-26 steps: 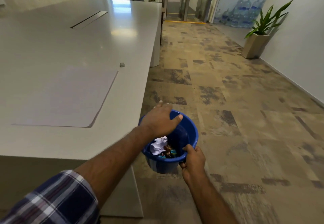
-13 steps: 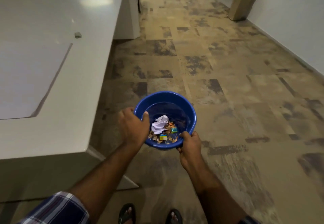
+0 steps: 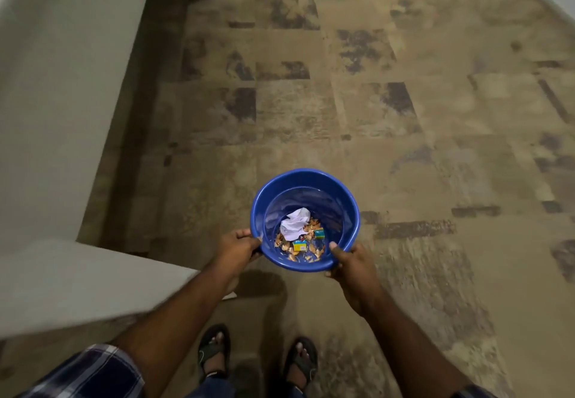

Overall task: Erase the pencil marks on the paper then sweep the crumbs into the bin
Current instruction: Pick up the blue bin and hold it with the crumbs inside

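A round blue bin (image 3: 314, 186) hangs low over the carpet, held by its rim with both hands. My left hand (image 3: 238, 246) grips the near left rim; my right hand (image 3: 350, 259) grips the near right rim, thumb over the edge. Inside lie a crumpled white paper (image 3: 294, 226), orange-brown shavings (image 3: 312, 256) and small coloured scraps. The paper sheet and the eraser on the table are out of view.
The grey table (image 3: 62, 101) fills the left side, its corner close to my left forearm. Patchy tan and brown carpet (image 3: 404, 133) stretches ahead and to the right. My sandalled feet (image 3: 214, 354) stand below the bin. A white wall runs along the far right.
The view has tilted down and the bin has dropped lower toward the floor, away from the table's edge. My left hand has shifted to the rim's near left side. Both hands keep hold.
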The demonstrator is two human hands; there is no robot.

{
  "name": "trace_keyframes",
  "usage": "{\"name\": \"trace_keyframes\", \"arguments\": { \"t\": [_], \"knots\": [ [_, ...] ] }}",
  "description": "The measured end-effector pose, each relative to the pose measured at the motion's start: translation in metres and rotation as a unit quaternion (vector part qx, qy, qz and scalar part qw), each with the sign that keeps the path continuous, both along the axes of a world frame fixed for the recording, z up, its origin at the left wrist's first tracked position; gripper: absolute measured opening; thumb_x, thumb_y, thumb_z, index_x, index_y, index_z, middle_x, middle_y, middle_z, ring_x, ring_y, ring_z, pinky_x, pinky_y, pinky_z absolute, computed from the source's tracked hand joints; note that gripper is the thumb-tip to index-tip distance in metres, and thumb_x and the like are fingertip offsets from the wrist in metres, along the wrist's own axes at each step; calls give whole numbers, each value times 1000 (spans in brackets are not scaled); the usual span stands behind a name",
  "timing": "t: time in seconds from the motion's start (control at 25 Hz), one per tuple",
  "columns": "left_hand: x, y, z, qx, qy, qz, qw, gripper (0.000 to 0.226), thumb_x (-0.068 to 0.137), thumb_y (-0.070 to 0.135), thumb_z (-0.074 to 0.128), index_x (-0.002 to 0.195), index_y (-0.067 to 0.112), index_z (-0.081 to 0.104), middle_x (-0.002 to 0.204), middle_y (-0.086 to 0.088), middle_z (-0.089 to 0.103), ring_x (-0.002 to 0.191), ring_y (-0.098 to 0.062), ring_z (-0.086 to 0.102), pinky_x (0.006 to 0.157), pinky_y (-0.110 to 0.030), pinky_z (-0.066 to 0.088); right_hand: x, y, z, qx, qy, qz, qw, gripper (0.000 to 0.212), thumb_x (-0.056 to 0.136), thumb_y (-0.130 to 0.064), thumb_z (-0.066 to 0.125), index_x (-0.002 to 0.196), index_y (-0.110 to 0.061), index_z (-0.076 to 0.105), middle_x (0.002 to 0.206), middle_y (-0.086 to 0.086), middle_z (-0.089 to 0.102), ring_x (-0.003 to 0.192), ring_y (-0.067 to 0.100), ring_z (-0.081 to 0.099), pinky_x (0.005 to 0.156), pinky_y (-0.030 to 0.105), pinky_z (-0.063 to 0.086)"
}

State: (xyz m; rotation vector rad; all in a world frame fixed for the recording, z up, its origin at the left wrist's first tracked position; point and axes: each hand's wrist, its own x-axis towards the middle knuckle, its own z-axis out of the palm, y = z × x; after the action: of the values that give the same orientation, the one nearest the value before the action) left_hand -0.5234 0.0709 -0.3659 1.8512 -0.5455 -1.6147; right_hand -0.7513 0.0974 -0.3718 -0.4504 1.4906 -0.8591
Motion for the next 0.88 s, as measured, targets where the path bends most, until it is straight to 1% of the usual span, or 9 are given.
{"name": "trace_keyframes", "arguments": {
  "t": [0.12, 0.2, 0.28, 0.4, 0.48, 0.56, 0.64, 0.72, 0.88],
  "knots": [
    [1, -12, -83, 24, -33, 4, 999, 14, 88, 0, 62, 101, -2, 68, 95, -19, 73, 75, -19, 69, 65, -25, 56, -3, -10, -80, 24, 1, 3, 1000, 16, 93, -12, 63, 99, -3, 51, 89, 17, 69, 71, 24, 68, 59, 35, 56],
    [1, -20, -147, 41, -55, 8, 998, 14, 87, 0, 64, 101, 0, 67, 95, -18, 72, 75, -19, 68, 60, -23, 56, 1, -16, -147, 37, 38, 11, 999, 18, 92, -8, 64, 101, -2, 51, 91, 17, 69, 71, 25, 70, 58, 36, 58],
    [1, -27, -204, 50, -89, 18, 995, 15, 85, -3, 65, 100, -1, 65, 95, -19, 72, 75, -21, 66, 62, -25, 56, 4, -24, -208, 64, 93, 44, 993, 23, 91, -9, 65, 108, 0, 52, 95, 18, 69, 73, 25, 70, 56, 33, 56],
    [-1, -30, -280, 50, -128, 4, 991, 13, 82, -5, 68, 90, 3, 64, 92, -21, 72, 73, -24, 66, 67, -32, 56, 6, -30, -293, 83, 152, 99, 980, 17, 91, -12, 65, 103, -6, 55, 94, 16, 70, 75, 26, 71, 54, 31, 51],
    [-1, -30, -316, 57, -155, -11, 986, 14, 81, -2, 70, 85, 9, 62, 89, -17, 73, 76, -26, 68, 70, -35, 56, 8, -31, -332, 84, 183, 110, 973, 15, 90, -14, 66, 100, -8, 56, 94, 16, 70, 75, 28, 70, 54, 30, 47],
    [0, -29, -348, 64, -171, -16, 983, 13, 82, 2, 71, 83, 12, 62, 90, -15, 73, 83, -27, 69, 77, -39, 57, 12, -33, -365, 91, 212, 122, 965, 19, 88, -15, 67, 101, -6, 57, 88, 13, 69, 73, 29, 70, 57, 35, 51],
    [4, -26, -377, 77, -195, -17, 978, 11, 83, 7, 71, 91, 10, 64, 91, -12, 73, 87, -27, 69, 83, -42, 57, 18, -35, -394, 89, 236, 134, 958, 21, 87, -16, 69, 101, -6, 59, 78, 7, 67, 70, 28, 70, 66, 43, 57],
    [4, -22, -394, 78, -206, -5, 975, 14, 83, 7, 70, 96, 7, 63, 92, -12, 72, 89, -28, 68, 85, -44, 56, 24, -36, -412, 76, 249, 144, 955, 19, 86, -17, 71, 100, -9, 62, 74, 3, 66, 70, 28, 70, 73, 46, 58],
    [9, -16, -417, 77, -227, 5, 971, 12, 84, 2, 65, 87, 11, 59, 91, -14, 70, 90, -31, 67, 83, -43, 56, 32, -33, -441, 70, 260, 163, 949, 15, 84, -19, 71, 97, -17, 62, 87, 7, 71, 81, 30, 70, 79, 49, 57]
  ]
}}
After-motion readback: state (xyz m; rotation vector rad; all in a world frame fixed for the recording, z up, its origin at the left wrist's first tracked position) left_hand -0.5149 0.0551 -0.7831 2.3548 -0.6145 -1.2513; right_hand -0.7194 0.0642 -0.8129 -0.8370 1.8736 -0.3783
